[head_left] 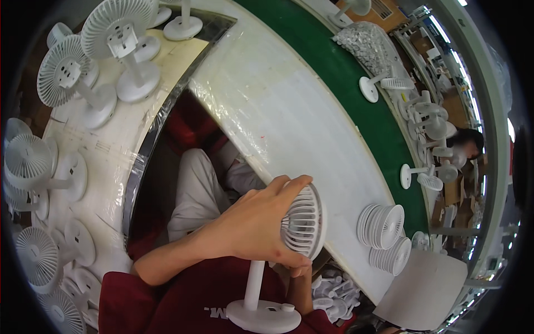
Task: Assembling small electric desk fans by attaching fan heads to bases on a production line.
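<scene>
A white desk fan [254, 284] stands tilted in front of my body, its round base [263, 317] low in the view and its ribbed head [303, 222] facing right. My left hand [258, 222] is closed over the back of the head, fingers over the top rim and thumb at the lower rim. Under that rim my right hand [300, 271] shows only in part, with curled fingers against the fan. The rest of it is hidden behind the fan and my left hand.
Several white fans [136, 78] stand on the left table [105, 150]. Stacked round grilles [381, 226] sit on the white worktop [278, 100] at right. Beyond runs a green belt [334, 106], with more fans and a bag of parts [367, 47]. Small white parts [336, 295] lie below right.
</scene>
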Action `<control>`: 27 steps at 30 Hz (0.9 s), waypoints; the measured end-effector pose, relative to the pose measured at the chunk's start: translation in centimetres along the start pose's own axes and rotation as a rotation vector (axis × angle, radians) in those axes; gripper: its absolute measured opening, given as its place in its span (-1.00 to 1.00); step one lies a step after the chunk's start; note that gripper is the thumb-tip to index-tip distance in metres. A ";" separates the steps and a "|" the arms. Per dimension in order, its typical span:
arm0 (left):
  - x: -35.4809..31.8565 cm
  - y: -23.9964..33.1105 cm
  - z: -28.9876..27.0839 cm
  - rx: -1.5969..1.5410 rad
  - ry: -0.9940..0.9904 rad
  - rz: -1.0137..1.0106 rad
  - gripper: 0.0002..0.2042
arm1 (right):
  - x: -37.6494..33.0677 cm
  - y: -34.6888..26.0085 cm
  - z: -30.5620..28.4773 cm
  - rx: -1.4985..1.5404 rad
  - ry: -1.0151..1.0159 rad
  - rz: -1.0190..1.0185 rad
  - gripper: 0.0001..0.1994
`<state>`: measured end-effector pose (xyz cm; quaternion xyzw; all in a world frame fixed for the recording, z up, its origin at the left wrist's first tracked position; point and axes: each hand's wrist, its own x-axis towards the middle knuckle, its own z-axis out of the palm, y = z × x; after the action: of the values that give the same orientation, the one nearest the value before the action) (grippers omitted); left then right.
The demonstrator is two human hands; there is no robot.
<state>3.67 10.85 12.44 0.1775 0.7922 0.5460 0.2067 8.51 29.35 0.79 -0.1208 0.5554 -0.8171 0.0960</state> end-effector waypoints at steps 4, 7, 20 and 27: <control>0.3 0.5 0.2 -0.005 -0.010 0.000 0.10 | -0.6 -0.5 -0.8 -0.035 -0.036 0.004 0.47; 0.3 0.8 0.3 -0.006 -0.010 0.012 0.10 | -0.7 -0.5 -1.1 -0.066 -0.054 -0.003 0.47; -0.2 -0.8 1.2 0.037 0.104 0.194 0.10 | 0.1 -0.7 -1.2 -0.123 -0.122 -0.124 0.45; -0.5 -0.7 0.7 -0.001 0.078 0.192 0.10 | 0.1 -0.5 -0.9 -0.141 -0.148 -0.198 0.44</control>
<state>4.45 10.94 11.66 0.2314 0.7788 0.5700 0.1225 8.18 30.25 0.93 -0.2417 0.5883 -0.7703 0.0468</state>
